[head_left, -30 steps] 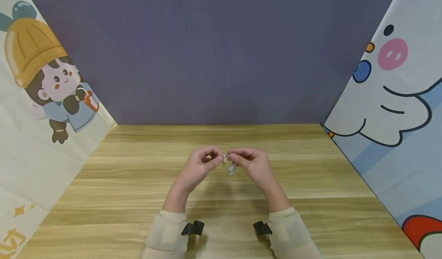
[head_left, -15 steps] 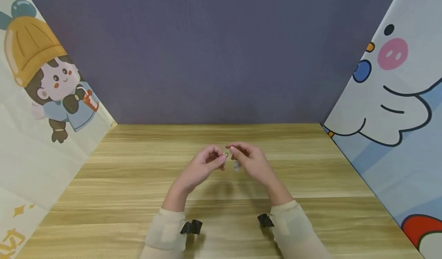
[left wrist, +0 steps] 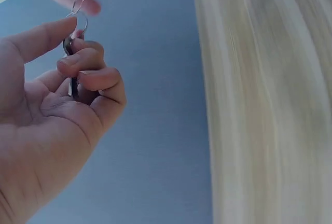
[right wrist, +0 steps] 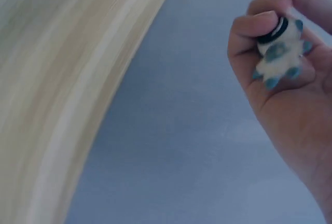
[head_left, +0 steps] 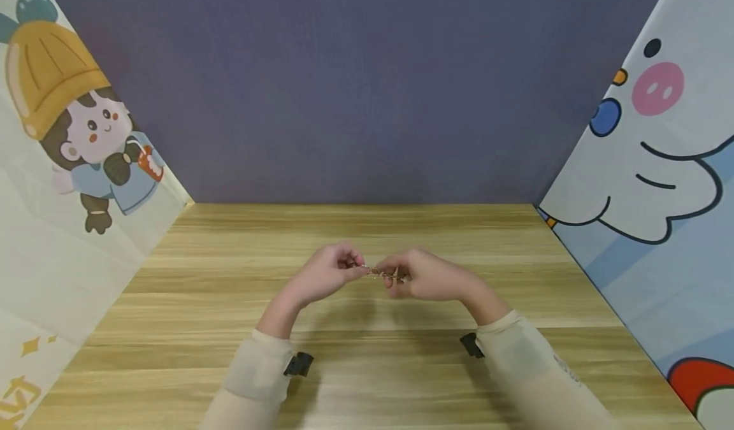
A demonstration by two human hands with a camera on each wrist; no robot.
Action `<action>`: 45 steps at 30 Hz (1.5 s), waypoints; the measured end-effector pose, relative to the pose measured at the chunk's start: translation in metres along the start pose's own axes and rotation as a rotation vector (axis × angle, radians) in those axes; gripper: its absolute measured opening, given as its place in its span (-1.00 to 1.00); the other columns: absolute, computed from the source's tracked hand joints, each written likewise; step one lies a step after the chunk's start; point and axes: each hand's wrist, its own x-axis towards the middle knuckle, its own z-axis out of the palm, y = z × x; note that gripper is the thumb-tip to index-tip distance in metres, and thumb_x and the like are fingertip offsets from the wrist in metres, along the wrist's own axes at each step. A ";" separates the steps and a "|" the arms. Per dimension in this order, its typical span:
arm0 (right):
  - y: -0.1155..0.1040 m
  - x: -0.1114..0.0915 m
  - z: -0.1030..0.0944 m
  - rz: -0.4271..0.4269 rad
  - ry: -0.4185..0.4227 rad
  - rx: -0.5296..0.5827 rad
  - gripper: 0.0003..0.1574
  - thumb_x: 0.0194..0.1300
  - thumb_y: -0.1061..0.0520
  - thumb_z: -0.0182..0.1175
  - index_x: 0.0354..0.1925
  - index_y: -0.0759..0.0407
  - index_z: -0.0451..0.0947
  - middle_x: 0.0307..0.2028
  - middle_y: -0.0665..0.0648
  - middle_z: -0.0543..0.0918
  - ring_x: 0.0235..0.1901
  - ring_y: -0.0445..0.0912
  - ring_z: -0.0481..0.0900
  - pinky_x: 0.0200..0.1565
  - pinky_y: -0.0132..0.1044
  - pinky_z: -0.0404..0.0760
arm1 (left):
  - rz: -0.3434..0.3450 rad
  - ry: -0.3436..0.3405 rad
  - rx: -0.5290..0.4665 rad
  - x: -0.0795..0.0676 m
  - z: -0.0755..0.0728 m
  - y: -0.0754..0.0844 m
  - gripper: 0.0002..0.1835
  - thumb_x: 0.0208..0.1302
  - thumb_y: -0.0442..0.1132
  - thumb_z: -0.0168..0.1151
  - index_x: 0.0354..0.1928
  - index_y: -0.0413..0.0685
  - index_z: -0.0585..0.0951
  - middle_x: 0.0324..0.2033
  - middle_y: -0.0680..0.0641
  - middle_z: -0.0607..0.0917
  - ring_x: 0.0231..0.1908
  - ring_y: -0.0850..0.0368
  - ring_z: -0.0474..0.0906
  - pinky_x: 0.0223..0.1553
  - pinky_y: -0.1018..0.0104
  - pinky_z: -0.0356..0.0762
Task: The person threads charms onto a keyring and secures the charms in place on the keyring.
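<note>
Desk (head_left: 367, 366) of pale wood grain lies under both forearms, which reach forward in beige sleeves and angle inward so the two hands meet above its middle. Left hand (head_left: 327, 272) is raised off the wood, thumb stretched out and fingers curled in, pinching a small metal ring (left wrist: 79, 23) along with a dark piece tucked against the palm. Right hand (head_left: 421, 276) faces it, knuckles up, fingers curled round a small white plush charm (right wrist: 280, 53) with blue spots and a black band, held in the palm, while its fingertips pinch the far end of the thin chain (head_left: 377, 272) stretched between the two hands, just above the desk.
</note>
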 end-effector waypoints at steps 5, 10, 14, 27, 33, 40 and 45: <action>0.001 -0.007 -0.009 0.000 -0.075 -0.060 -0.75 0.39 0.26 0.31 0.01 0.23 0.75 -0.27 -0.05 0.75 -0.32 -0.29 0.59 -0.22 -0.39 0.64 | 0.051 -0.087 0.170 0.001 -0.006 0.007 -0.88 0.53 -0.19 0.27 -0.22 -0.03 0.64 -0.29 -0.05 0.70 -0.28 0.17 0.55 -0.19 0.26 0.56; 0.003 -0.014 -0.016 0.030 -0.098 -0.107 -0.92 0.46 0.19 0.30 -0.14 0.11 0.73 -0.29 -0.03 0.72 -0.36 -0.27 0.55 -0.27 -0.38 0.60 | 0.044 -0.188 0.272 0.004 -0.009 0.012 -0.88 0.59 -0.16 0.22 -0.20 0.03 0.60 -0.29 -0.05 0.70 -0.33 0.19 0.53 -0.28 0.26 0.52; 0.006 -0.017 -0.019 0.036 -0.105 -0.153 -0.86 0.49 0.13 0.30 -0.02 0.06 0.70 -0.14 0.04 0.74 -0.25 -0.24 0.58 -0.17 -0.32 0.61 | 0.019 -0.227 0.276 0.005 -0.009 0.012 -0.90 0.57 -0.19 0.24 -0.18 -0.01 0.58 -0.39 0.01 0.61 -0.40 0.19 0.44 -0.32 0.28 0.45; 0.018 -0.026 -0.017 0.119 0.041 -0.274 -0.53 0.61 0.02 0.22 0.29 0.28 0.54 -0.15 0.06 0.71 -0.35 -0.25 0.55 -0.25 -0.30 0.58 | -0.058 -0.068 0.323 0.006 -0.003 0.012 -0.72 0.44 -0.13 0.43 0.02 -0.08 0.61 -0.17 -0.04 0.74 -0.23 0.15 0.64 -0.15 0.18 0.63; 0.024 -0.028 -0.017 0.029 0.101 -0.320 -0.64 0.53 0.01 0.31 0.12 0.22 0.66 -0.27 -0.01 0.70 -0.45 -0.31 0.50 -0.35 -0.38 0.55 | 0.002 -0.020 0.353 0.008 -0.001 0.009 -0.77 0.38 -0.15 0.48 -0.07 0.04 0.61 -0.41 0.04 0.67 -0.45 0.17 0.50 -0.36 0.26 0.50; 0.029 -0.029 -0.018 0.039 0.148 -0.349 -0.59 0.51 0.03 0.33 0.13 0.30 0.66 -0.24 0.04 0.75 -0.47 -0.34 0.53 -0.39 -0.40 0.57 | 0.009 -0.012 0.354 0.009 0.002 0.005 -0.72 0.46 -0.15 0.39 0.08 -0.11 0.62 -0.07 -0.13 0.80 -0.13 0.05 0.71 -0.02 0.09 0.71; 0.036 -0.027 -0.020 0.001 0.191 -0.354 -0.66 0.47 0.02 0.38 0.04 0.23 0.70 -0.25 0.03 0.77 -0.45 -0.36 0.56 -0.39 -0.42 0.59 | 0.039 -0.033 0.348 0.011 0.000 0.002 -0.81 0.48 -0.23 0.36 0.02 -0.13 0.63 -0.08 -0.12 0.79 -0.09 0.05 0.72 0.00 0.10 0.71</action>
